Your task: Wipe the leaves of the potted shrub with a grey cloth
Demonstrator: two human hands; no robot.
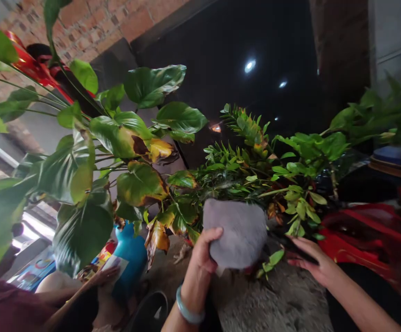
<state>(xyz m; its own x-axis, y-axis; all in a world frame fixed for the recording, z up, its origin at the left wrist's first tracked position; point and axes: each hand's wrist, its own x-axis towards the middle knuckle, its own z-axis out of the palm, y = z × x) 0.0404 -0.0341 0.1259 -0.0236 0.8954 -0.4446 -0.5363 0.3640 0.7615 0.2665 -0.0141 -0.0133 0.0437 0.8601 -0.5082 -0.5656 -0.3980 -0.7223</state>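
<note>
My left hand (203,256) grips a grey cloth (236,233) by its lower left edge and holds it up against the leaves of a bushy green plant (252,170). A pale bangle sits on that wrist. My right hand (311,260) reaches in from the right at the plant's lower leaves. Its fingers lie flat along a dark thin stem or leaf (297,249); whether it grips this is unclear. A large-leaved plant (117,147) with yellowed, browning leaves stands to the left of the cloth.
A blue bottle (131,258) stands low at the left, with another person's arm (75,295) beside it. A red vehicle body (359,240) lies at the right. Rough concrete ground (272,304) shows below. A brick wall (92,23) rises behind.
</note>
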